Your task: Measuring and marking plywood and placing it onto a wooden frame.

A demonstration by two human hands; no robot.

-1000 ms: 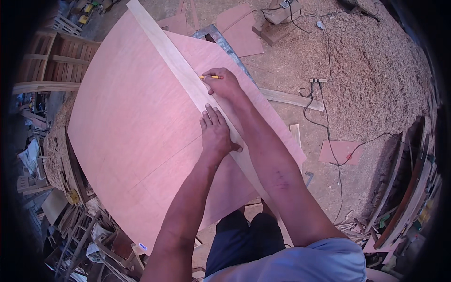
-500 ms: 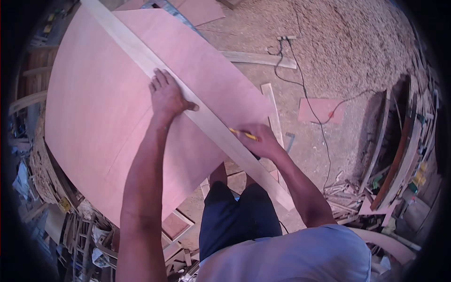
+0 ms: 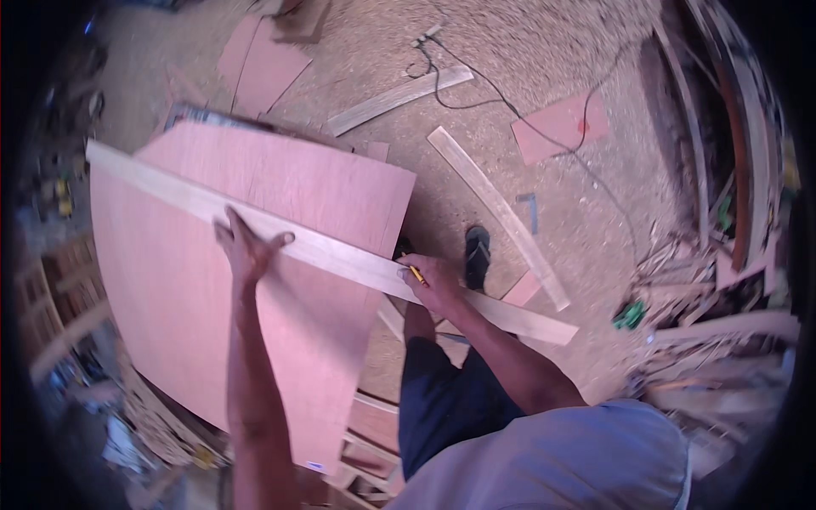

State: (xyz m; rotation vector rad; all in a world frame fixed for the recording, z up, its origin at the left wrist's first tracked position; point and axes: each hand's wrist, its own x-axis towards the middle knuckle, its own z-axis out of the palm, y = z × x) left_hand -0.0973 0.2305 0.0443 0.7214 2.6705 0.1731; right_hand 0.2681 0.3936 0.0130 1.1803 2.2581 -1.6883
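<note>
A long pale wooden strip (image 3: 340, 260) lies slantwise across a large pinkish plywood sheet (image 3: 319, 189). Its lower right end juts past the sheet's edge. My left hand (image 3: 249, 252) rests with fingers spread on the strip's near edge, fingertips and thumb on the wood. At the sheet's right edge, my right hand (image 3: 435, 282) is closed around a yellow pencil (image 3: 416, 274) and lies over the strip. Whether the pencil's tip touches the plywood, I cannot tell.
My sandalled foot (image 3: 478, 255) stands on the dusty floor, beside a loose narrow board (image 3: 501, 217). Farther off lie another board (image 3: 399, 100), a black cable (image 3: 510, 110), a pink offcut (image 3: 561, 127) and a metal square (image 3: 529, 211). Scrap wood (image 3: 688, 340) is heaped at right.
The view has swung, so the strip now slopes less steeply. My right hand has shifted from the strip's far side onto the strip at the sheet's edge. My left hand still presses the strip.
</note>
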